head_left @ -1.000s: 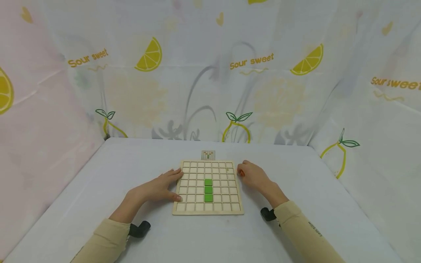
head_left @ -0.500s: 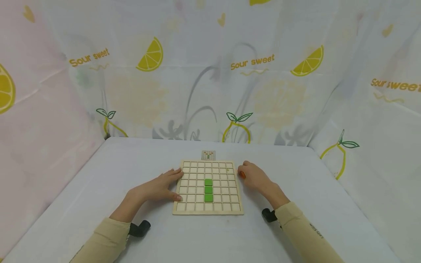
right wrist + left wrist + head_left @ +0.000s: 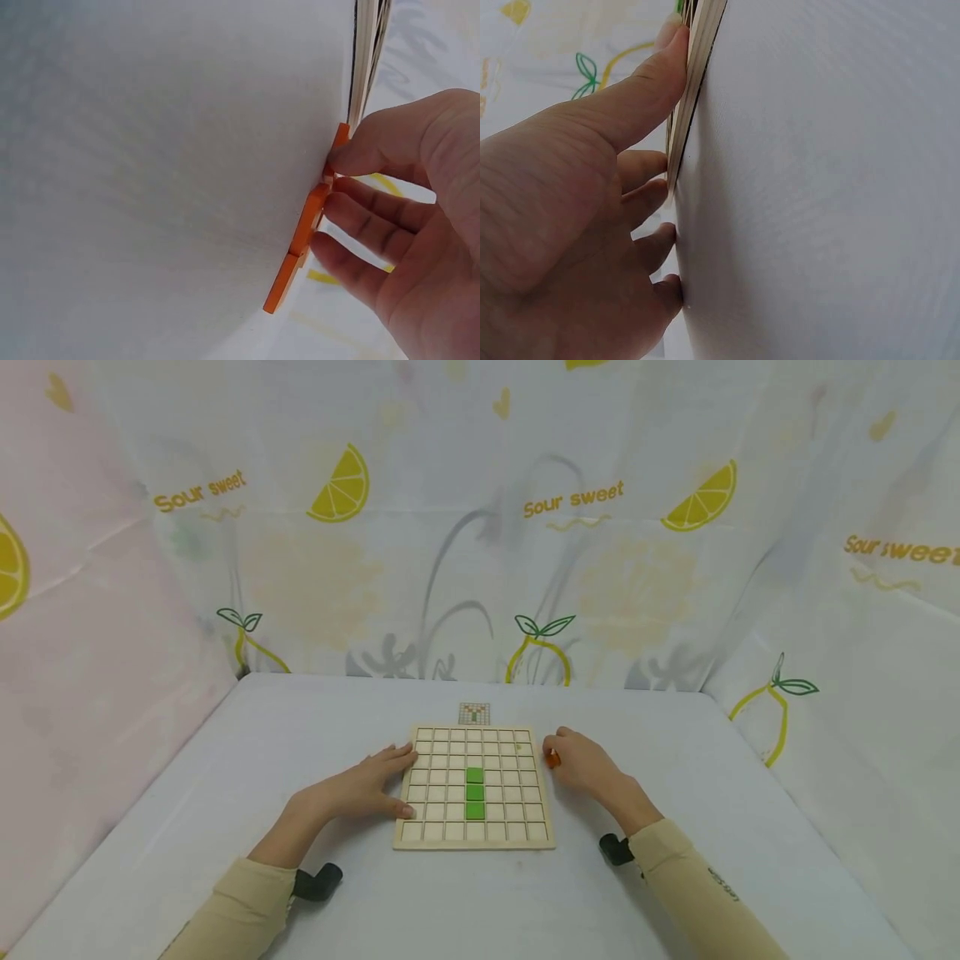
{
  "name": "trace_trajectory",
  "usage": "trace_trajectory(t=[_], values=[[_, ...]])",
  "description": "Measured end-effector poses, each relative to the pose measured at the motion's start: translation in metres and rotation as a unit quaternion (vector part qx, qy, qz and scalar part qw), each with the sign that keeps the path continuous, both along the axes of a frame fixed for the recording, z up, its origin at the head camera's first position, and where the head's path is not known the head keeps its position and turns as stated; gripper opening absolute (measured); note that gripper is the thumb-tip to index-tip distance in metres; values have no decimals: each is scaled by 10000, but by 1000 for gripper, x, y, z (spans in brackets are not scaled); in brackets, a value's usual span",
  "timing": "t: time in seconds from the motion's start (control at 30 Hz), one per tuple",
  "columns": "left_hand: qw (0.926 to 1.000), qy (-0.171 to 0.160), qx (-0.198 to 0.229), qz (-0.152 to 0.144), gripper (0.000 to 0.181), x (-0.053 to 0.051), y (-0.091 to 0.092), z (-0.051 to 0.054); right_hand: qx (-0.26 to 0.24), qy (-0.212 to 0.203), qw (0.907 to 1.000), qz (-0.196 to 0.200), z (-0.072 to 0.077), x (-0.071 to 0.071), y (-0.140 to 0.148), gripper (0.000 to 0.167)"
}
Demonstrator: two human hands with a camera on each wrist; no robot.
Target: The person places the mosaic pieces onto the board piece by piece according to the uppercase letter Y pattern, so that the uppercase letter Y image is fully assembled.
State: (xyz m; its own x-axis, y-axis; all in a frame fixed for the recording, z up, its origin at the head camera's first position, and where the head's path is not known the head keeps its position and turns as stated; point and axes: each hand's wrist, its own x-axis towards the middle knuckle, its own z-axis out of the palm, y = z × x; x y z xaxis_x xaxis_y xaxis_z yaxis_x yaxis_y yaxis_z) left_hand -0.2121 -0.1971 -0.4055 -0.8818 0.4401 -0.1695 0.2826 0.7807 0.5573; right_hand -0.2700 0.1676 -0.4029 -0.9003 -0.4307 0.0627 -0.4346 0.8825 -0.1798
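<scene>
Left hand [image 3: 360, 787] rests spread wide against the wooden board [image 3: 474, 846]. Right hand [image 3: 581, 762] touches orange tiles [image 3: 306, 219] on the table [image 3: 480, 906]; whether it pinches one is unclear.

Room nearside of grid board [image 3: 495, 793], left grip [image 3: 363, 787] blocking left edge

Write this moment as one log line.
Left hand: touching grid board at left edge | Right hand: touching orange pieces beside board | Green tiles: three, one column
</scene>
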Motion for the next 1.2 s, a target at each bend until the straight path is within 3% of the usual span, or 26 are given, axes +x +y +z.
trace_trajectory(t=[0.57, 1.0, 1.2], values=[[10000, -9, -1, -11, 102, 0, -2, -1, 236, -207, 9992, -251, 2, 1, -2, 20], [10000, -9, -77, 35, 101, -3, -2, -2, -572, -357, 9972, -321, 1, -1, -7, 23], [9999, -71, -73, 68, 101, -1, -1, 0, -763, -241, 9966, -192, 1, -1, -11, 26]])
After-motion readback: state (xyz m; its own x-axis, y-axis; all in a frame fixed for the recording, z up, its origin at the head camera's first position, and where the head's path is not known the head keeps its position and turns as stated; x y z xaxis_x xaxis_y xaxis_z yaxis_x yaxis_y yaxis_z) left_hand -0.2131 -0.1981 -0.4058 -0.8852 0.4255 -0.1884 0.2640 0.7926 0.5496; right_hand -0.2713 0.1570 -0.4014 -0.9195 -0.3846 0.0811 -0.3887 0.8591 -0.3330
